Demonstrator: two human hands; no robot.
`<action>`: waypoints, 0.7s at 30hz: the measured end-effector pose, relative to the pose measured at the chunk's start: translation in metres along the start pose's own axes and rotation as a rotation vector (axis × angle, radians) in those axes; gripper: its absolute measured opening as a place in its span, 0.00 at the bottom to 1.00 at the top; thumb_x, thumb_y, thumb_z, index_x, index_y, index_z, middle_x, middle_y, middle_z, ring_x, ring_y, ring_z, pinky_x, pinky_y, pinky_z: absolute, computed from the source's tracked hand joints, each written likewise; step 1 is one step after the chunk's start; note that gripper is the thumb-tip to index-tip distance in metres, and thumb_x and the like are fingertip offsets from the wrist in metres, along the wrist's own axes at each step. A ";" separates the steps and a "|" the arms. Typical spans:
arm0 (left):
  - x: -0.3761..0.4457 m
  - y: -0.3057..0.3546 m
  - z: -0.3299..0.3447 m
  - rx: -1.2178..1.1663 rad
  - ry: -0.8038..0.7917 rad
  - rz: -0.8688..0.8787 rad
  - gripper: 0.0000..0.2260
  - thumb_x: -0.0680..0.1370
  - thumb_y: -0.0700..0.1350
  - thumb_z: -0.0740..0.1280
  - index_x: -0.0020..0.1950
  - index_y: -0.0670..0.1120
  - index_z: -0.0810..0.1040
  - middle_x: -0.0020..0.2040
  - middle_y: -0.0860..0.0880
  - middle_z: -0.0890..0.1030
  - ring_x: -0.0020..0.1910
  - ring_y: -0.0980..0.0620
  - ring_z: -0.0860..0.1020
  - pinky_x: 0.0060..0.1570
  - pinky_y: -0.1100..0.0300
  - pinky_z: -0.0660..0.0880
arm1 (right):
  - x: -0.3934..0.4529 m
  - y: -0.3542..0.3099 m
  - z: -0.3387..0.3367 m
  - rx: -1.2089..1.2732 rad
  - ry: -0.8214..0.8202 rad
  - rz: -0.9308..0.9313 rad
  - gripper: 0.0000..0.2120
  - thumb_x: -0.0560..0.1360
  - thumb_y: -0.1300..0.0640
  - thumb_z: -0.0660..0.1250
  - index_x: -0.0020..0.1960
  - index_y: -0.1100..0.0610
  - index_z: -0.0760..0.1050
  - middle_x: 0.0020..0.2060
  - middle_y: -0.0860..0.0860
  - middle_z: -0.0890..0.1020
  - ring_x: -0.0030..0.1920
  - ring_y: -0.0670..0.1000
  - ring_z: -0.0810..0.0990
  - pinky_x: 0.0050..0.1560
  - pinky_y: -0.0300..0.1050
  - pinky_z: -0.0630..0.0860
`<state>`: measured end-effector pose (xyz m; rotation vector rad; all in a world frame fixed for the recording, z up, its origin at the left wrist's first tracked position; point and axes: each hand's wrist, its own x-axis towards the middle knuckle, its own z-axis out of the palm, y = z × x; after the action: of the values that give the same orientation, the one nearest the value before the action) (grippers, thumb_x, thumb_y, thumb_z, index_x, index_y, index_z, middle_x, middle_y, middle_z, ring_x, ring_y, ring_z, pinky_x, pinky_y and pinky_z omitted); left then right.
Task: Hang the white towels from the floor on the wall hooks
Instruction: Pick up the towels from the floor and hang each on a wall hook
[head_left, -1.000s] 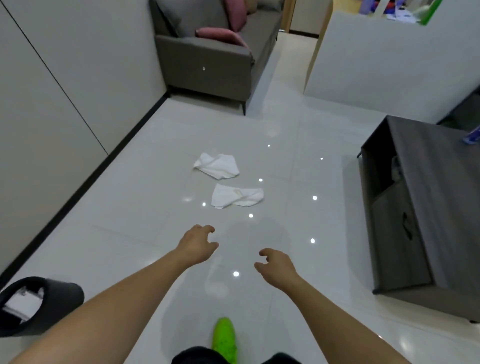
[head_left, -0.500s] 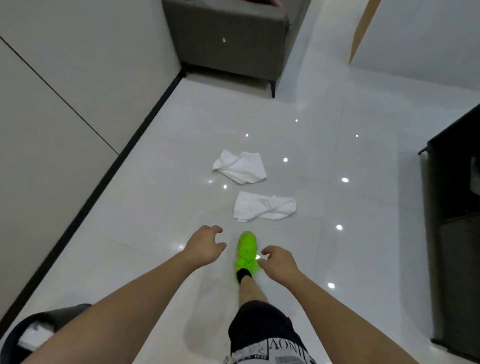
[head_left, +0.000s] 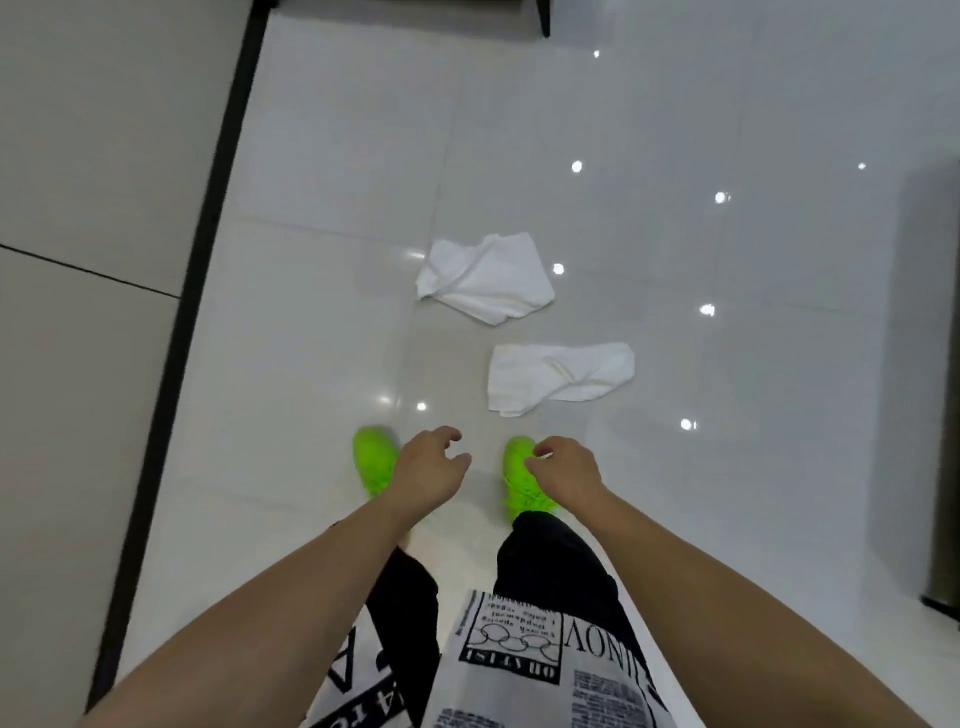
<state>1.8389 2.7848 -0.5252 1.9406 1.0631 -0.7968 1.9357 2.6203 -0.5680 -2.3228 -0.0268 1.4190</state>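
Towels lie ahead of us on the glossy white floor (head_left: 322, 338): the farther towel (head_left: 485, 280) is crumpled with one corner folded over, and the nearer towel (head_left: 558, 376) sits just beyond our right foot, bunched into a loose strip, the two close together but not touching. We see both arms stretched forward and down. Our left hand (head_left: 428, 470) hovers above the floor with its fingers loosely curled and holding nothing; our right hand (head_left: 563, 470) does the same, fingers relaxed and bent, clear of either towel. The hands are apart from each other, with a gap of bare floor showing between them. Below them stand two bright green shoes, the left shoe (head_left: 371, 460) partly hidden by our left wrist and the right shoe (head_left: 517, 480) by our right hand. We wear black shorts (head_left: 556, 561) and a newsprint-patterned shirt (head_left: 519, 660). A pale wall (head_left: 88, 208) with a dark skirting strip (head_left: 208, 218) runs along our left, and small ceiling lights reflect off the tiles.
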 end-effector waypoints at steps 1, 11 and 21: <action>0.017 0.001 0.000 0.013 -0.026 0.000 0.19 0.78 0.48 0.68 0.69 0.47 0.75 0.63 0.44 0.77 0.61 0.47 0.76 0.61 0.56 0.72 | 0.016 -0.005 0.004 0.060 0.011 0.037 0.11 0.74 0.56 0.67 0.52 0.61 0.82 0.49 0.57 0.84 0.53 0.57 0.81 0.54 0.44 0.75; 0.225 -0.038 0.007 0.350 -0.275 0.090 0.17 0.78 0.46 0.68 0.67 0.46 0.76 0.61 0.44 0.78 0.57 0.46 0.78 0.60 0.56 0.72 | 0.192 0.002 0.109 0.810 0.091 0.493 0.04 0.75 0.60 0.69 0.50 0.58 0.78 0.32 0.54 0.77 0.28 0.50 0.74 0.28 0.40 0.74; 0.396 -0.106 0.045 0.549 -0.325 0.102 0.16 0.78 0.47 0.67 0.66 0.49 0.76 0.60 0.47 0.79 0.57 0.48 0.78 0.60 0.58 0.72 | 0.389 0.015 0.247 1.343 0.111 0.727 0.04 0.75 0.60 0.71 0.45 0.60 0.76 0.37 0.57 0.79 0.33 0.53 0.78 0.35 0.46 0.80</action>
<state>1.9194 2.9408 -0.8981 2.1791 0.5793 -1.3988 1.9081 2.7785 -0.9998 -1.2242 1.4286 0.9714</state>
